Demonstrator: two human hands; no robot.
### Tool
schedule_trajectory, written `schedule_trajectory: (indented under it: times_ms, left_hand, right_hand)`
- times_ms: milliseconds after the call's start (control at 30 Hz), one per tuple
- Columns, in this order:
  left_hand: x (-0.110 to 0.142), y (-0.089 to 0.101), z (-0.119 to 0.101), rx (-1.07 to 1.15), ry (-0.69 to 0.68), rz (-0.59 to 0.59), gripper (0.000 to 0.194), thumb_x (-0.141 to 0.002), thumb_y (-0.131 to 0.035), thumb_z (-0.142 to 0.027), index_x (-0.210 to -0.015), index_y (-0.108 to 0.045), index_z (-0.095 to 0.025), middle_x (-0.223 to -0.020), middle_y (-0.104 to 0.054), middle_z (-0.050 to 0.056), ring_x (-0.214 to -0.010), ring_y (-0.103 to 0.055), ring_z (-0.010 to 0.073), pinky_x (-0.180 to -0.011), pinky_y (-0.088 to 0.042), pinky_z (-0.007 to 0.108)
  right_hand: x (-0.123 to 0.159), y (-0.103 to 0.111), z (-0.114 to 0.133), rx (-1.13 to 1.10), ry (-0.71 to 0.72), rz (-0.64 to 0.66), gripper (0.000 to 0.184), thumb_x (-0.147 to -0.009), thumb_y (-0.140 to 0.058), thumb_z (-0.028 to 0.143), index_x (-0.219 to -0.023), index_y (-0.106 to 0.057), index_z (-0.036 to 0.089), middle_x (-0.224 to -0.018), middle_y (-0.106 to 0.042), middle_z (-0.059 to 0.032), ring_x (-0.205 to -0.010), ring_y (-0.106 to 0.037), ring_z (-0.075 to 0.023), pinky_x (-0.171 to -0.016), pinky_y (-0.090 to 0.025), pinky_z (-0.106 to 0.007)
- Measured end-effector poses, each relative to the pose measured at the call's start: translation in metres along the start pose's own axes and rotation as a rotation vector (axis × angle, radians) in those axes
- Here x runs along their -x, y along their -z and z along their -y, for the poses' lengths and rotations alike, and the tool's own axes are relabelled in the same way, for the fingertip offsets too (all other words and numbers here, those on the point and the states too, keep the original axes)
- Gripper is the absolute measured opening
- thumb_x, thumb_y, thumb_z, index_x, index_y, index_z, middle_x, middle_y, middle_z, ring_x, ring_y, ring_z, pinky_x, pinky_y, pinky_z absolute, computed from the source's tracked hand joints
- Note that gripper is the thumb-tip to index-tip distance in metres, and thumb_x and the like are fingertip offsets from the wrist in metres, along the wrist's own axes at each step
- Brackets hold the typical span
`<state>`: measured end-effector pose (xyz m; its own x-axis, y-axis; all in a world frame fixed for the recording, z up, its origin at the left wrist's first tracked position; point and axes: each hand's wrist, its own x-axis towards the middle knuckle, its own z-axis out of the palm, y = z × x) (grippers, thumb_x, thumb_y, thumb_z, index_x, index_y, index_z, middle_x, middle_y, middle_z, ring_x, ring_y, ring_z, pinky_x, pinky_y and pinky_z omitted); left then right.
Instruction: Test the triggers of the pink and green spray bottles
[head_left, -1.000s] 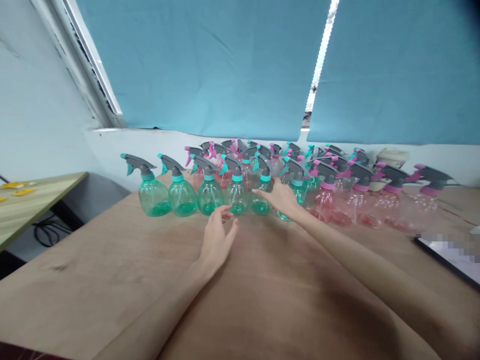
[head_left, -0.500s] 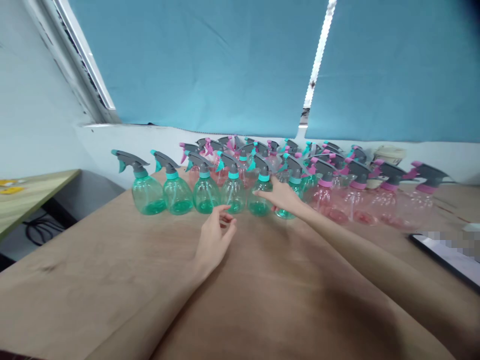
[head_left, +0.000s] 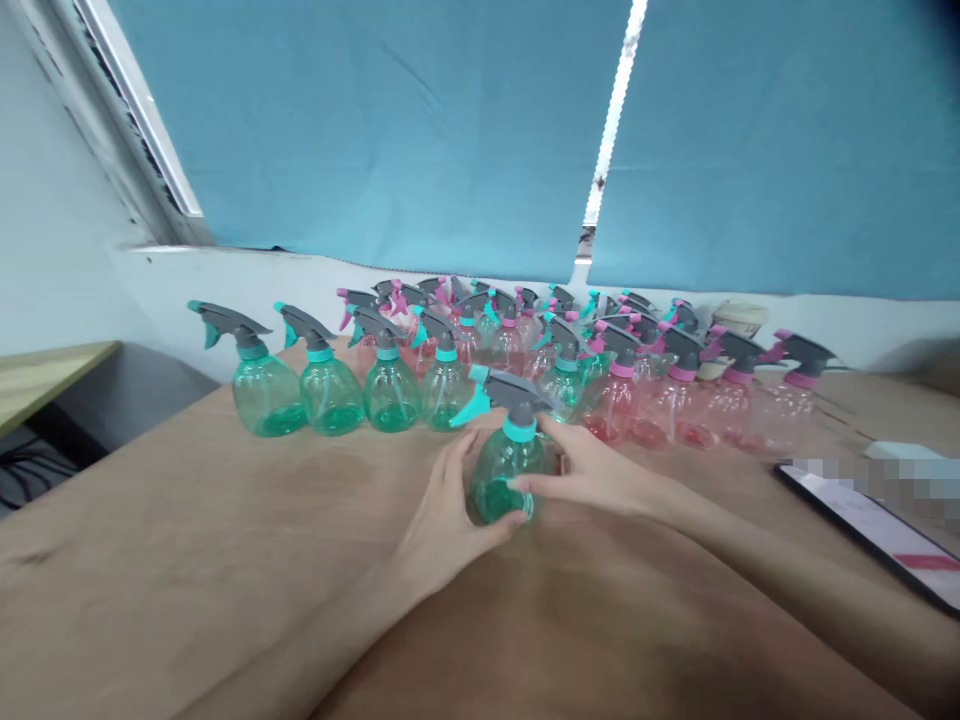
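The green bottle (head_left: 501,455) has left its row (head_left: 392,392), left hand (head_left: 444,522) and right hand (head_left: 604,475) wrapped round it.

The held spray bottle (head_left: 499,460) was translucent green, its sprayer head (head_left: 517,393) grey, its collar (head_left: 520,431) and trigger (head_left: 471,406) turquoise. The pink-collared spray bottles (head_left: 673,408) were translucent pink under grey heads. The tabletop (head_left: 225,560) was brown with faint wood grain, the window blind (head_left: 412,130) blue, the smartphone (head_left: 847,507) black-edged, its pale screen banded red.
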<state>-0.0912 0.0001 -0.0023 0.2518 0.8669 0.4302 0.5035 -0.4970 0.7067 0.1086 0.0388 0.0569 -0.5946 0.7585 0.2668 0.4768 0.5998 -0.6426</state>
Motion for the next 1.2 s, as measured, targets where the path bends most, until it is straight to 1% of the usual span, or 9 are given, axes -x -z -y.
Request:
schedule_trajectory:
  times_ms: [167,267,367,533,633,733,933,1067,1200]
  left_hand:
    - [0.011,-0.008,-0.026,0.087,0.011,0.146,0.078,-0.073,-0.07,-0.038,-0.137,-0.027,-0.027,-0.134,-0.045,0.012,-0.121,-0.046,0.0325,-0.094,-0.042,0.052]
    - [0.015,-0.016,-0.036,0.134,0.018,0.222,0.083,-0.069,-0.074,-0.033,-0.137,-0.028,-0.027,-0.134,-0.046,0.011,-0.12,-0.046,0.0331,-0.094,-0.041,0.052]
    - [0.013,-0.028,-0.046,0.165,-0.034,0.28,0.082,-0.067,-0.075,-0.029,-0.136,-0.031,-0.028,-0.133,-0.048,0.008,-0.119,-0.047,0.0309,-0.096,-0.041,0.048]
    - [0.0,-0.055,-0.061,0.191,-0.175,0.361,0.084,-0.065,-0.077,-0.031,-0.135,-0.031,-0.025,-0.137,-0.043,0.007,-0.124,-0.042,0.0296,-0.101,-0.035,0.045]
    - [-0.01,-0.068,-0.066,0.2,-0.217,0.41,0.083,-0.066,-0.076,-0.03,-0.136,-0.032,-0.024,-0.132,-0.047,0.008,-0.12,-0.046,0.0302,-0.099,-0.038,0.045]
    - [-0.02,-0.077,-0.067,0.166,-0.215,0.452,0.08,-0.067,-0.074,-0.033,-0.135,-0.034,-0.025,-0.128,-0.051,0.008,-0.114,-0.05,0.0317,-0.094,-0.041,0.046]
    - [-0.032,-0.087,-0.055,0.048,-0.195,0.415,0.083,-0.07,-0.073,-0.046,-0.138,-0.029,-0.027,-0.13,-0.048,0.009,-0.119,-0.044,0.0314,-0.097,-0.037,0.048]
    - [-0.035,-0.086,-0.047,-0.032,-0.114,0.332,0.059,-0.083,-0.06,-0.045,-0.134,-0.036,-0.027,-0.131,-0.046,0.009,-0.121,-0.042,0.0285,-0.1,-0.034,0.048]
    - [-0.038,-0.081,-0.038,-0.14,-0.059,0.251,0.041,-0.088,-0.053,-0.033,-0.127,-0.041,-0.024,-0.121,-0.052,0.008,-0.111,-0.051,0.0251,-0.094,-0.041,0.044]
  right_hand:
    - [0.028,0.016,0.008,0.11,0.016,0.05,0.037,-0.071,-0.062,0.054,-0.089,-0.06,0.022,-0.073,-0.059,-0.0002,-0.063,-0.054,-0.0158,-0.054,-0.041,-0.028]
    - [0.036,0.027,0.006,0.042,0.08,-0.009,0.038,-0.068,-0.069,0.047,-0.095,-0.059,0.023,-0.089,-0.059,-0.0022,-0.075,-0.056,-0.0171,-0.063,-0.044,-0.03]
    - [0.043,0.033,0.006,-0.166,0.15,-0.032,0.045,-0.066,-0.073,0.036,-0.105,-0.053,0.024,-0.096,-0.056,-0.0015,-0.082,-0.057,-0.0165,-0.069,-0.046,-0.03]
    - [0.063,0.034,0.01,-0.545,0.066,-0.083,0.038,-0.074,-0.066,0.026,-0.107,-0.047,0.027,-0.095,-0.056,0.0002,-0.086,-0.061,-0.016,-0.077,-0.05,-0.033]
    - [0.073,0.037,0.002,-0.549,0.091,-0.166,0.029,-0.075,-0.058,0.016,-0.101,-0.052,0.027,-0.095,-0.06,0.0001,-0.09,-0.061,-0.017,-0.083,-0.048,-0.035]
    - [0.079,0.043,-0.011,-0.488,0.122,-0.226,0.033,-0.073,-0.053,0.011,-0.101,-0.056,0.028,-0.105,-0.06,-0.0012,-0.098,-0.059,-0.0185,-0.086,-0.047,-0.035]
    - [0.072,0.052,-0.031,-0.483,0.107,-0.231,0.037,-0.072,-0.052,0.015,-0.107,-0.055,0.028,-0.106,-0.063,-0.0012,-0.096,-0.06,-0.019,-0.085,-0.049,-0.036]
    - [0.056,0.056,-0.044,-0.463,0.014,-0.323,0.037,-0.07,-0.049,0.015,-0.104,-0.054,0.027,-0.099,-0.064,-0.0001,-0.085,-0.061,-0.0178,-0.078,-0.05,-0.035]
    - [0.041,0.061,-0.059,-0.413,0.058,-0.435,0.031,-0.068,-0.049,0.014,-0.095,-0.054,0.026,-0.095,-0.063,0.0016,-0.081,-0.06,-0.0158,-0.075,-0.048,-0.032]
